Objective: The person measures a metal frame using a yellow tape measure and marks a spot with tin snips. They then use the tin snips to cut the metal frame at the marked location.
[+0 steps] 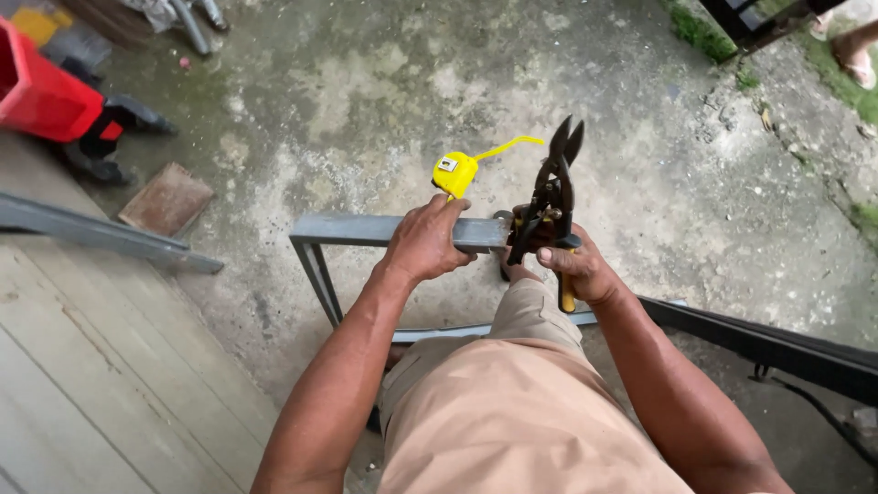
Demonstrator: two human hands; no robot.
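Observation:
My left hand (423, 241) grips the top bar of a grey metal frame (347, 229) that stands on the concrete floor. My right hand (578, 267) holds black tin snips (554, 187) with yellow-tipped handles, blades pointing up and away, right beside the frame's bar end. A yellow tape measure (455, 172) lies on the floor just beyond the frame, its tape pulled out a little. My knee in tan shorts (512, 402) is under both arms.
A red plastic container (41, 96) sits at the far left. A rusty flat plate (166, 198) and a grey metal bar (101, 233) lie by wooden boards (82, 384). A dark metal rail (777, 343) runs at right. Another person's sandalled foot (855, 55) shows top right.

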